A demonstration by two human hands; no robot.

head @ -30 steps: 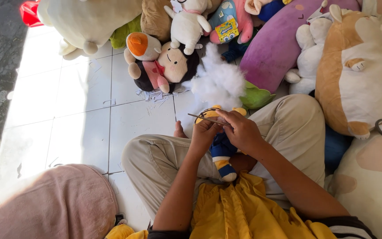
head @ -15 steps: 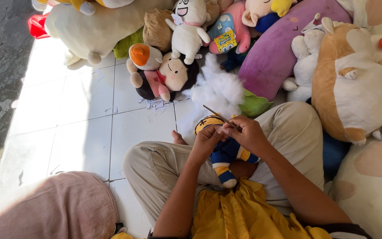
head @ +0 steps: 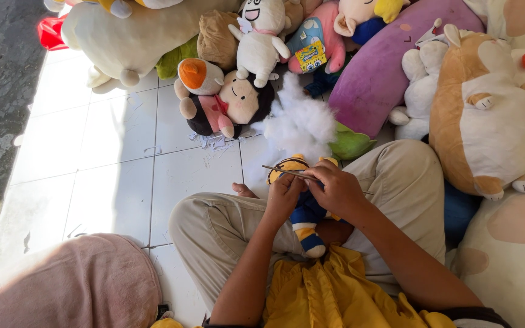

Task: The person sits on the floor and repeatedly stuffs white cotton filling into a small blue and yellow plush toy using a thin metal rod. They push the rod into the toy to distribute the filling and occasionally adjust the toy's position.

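The right hand (head: 339, 191) is closed around a thin stick (head: 287, 172), which is held nearly level with its tip pointing out to the left over the head of a small stuffed doll (head: 302, 209). The left hand (head: 284, 194) is clamped on that doll from the other side, so the toy is pinched between both hands above the lap. Only parts of the doll are seen: an orange-yellow head with dark markings at the top, a blue body, and a striped blue, white and yellow leg hanging down between the knees. Beige trousers (head: 226, 225) are worn on the crossed legs, and a yellow cloth (head: 329, 291) is bunched in the lap just below the doll. Just beyond the stick, a loose clump of white stuffing (head: 299, 124) is piled on the white tiled floor (head: 110, 164). Behind it, a heap of plush toys is stacked: a black-haired doll (head: 232, 103), a purple cushion (head: 384, 67), and a brown-and-white plush animal (head: 487, 121) at the right. A pink cushion (head: 74, 285) is seen at the lower left.
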